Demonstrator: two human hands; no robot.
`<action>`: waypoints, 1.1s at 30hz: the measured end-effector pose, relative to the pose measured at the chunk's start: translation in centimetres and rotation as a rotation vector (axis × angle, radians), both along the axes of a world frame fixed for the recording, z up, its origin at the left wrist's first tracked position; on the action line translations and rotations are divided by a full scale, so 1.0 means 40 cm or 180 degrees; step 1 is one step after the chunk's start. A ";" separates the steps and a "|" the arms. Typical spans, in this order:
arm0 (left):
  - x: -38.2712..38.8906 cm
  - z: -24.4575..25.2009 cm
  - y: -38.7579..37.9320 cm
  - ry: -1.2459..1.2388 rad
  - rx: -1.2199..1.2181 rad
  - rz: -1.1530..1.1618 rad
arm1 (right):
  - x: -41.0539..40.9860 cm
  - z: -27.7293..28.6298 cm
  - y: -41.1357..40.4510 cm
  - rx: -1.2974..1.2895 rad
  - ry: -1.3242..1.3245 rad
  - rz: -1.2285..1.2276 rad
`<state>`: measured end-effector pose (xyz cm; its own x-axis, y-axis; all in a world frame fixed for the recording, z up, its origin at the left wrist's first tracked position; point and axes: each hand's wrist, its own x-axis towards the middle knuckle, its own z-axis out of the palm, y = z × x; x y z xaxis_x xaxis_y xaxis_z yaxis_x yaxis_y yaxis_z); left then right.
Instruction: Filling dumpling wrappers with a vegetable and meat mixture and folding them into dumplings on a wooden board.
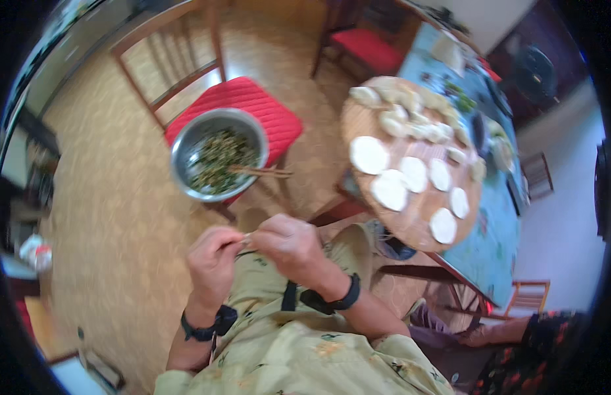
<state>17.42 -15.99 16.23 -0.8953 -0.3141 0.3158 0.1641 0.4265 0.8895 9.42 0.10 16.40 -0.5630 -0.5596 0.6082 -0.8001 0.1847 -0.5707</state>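
Observation:
My left hand [214,261] and my right hand [290,247] meet above my lap, with fingertips pinched around something small and pale, mostly hidden and blurred; I cannot tell what it is. Beyond them a steel bowl [175,170] of chopped green filling [221,158] stands on a chair's red quilted cushion [280,123], wooden chopsticks [271,172] resting on its rim. To the right is a round wooden board [409,217] with several flat white dough rounds [369,155]. Farther back on the board lie several shaped dumplings [396,123] and dough pieces.
The board lies on a table with a blue patterned cover [498,237], its edge at my right. Green vegetables [458,96] lie behind the board. Another person's arm [498,333] and legs are at the lower right. A second red-seated chair [367,49] stands at the back.

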 end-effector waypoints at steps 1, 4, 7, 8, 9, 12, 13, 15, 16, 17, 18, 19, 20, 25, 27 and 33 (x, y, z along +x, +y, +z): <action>-0.002 0.007 0.001 0.0074 0.0024 -0.0157 | -0.003 0.001 -0.001 -0.0078 0.0213 0.0058; -0.017 0.016 0.018 0.0235 -0.0361 -0.0369 | 0.004 -0.007 0.026 -0.0064 0.0360 0.0057; -0.030 0.023 0.050 0.0547 -0.0661 -0.0486 | 0.024 -0.024 0.051 -0.0238 0.0216 -0.0128; -0.029 0.032 0.061 0.0340 -0.0529 -0.0442 | 0.030 -0.025 0.061 -0.0332 0.0037 -0.0216; -0.029 0.039 0.070 0.0129 -0.0398 -0.0390 | 0.035 -0.020 0.071 -0.0339 0.0062 -0.0269; -0.029 0.067 0.088 -0.0210 0.0019 -0.0594 | 0.046 0.005 0.104 -0.0460 -0.0345 -0.0424; -0.028 0.074 0.094 -0.0434 0.0191 -0.0661 | 0.048 0.010 0.120 -0.0283 -0.0272 -0.0384; -0.030 0.074 0.102 -0.0298 0.0133 -0.0809 | 0.052 0.018 0.148 -0.0116 -0.0189 -0.0356; -0.028 0.083 0.107 -0.0359 0.0182 -0.0881 | 0.054 0.022 0.159 0.0003 -0.0175 -0.0256; -0.028 0.090 0.112 -0.0419 0.0232 -0.0952 | 0.055 0.025 0.171 0.0124 -0.0160 -0.0153; -0.030 0.096 0.115 -0.0410 0.0223 -0.0951 | 0.058 0.033 0.181 0.0116 -0.0150 -0.0152; -0.036 0.101 0.120 -0.0202 -0.0035 -0.1125 | 0.063 0.047 0.191 0.0256 0.0034 -0.0110; -0.041 0.105 0.124 0.0007 -0.0291 -0.1297 | 0.067 0.058 0.202 0.0398 0.0219 -0.0068; -0.041 0.133 0.158 0.0149 -0.0323 -0.1760 | 0.108 0.084 0.248 0.0338 0.0435 -0.0074; -0.047 0.139 0.190 0.0232 -0.0285 -0.1862 | 0.121 0.084 0.268 0.0287 0.0473 -0.0128; -0.078 0.149 0.239 0.0639 -0.0263 -0.1691 | 0.118 0.182 0.360 0.0559 -0.0060 -0.1207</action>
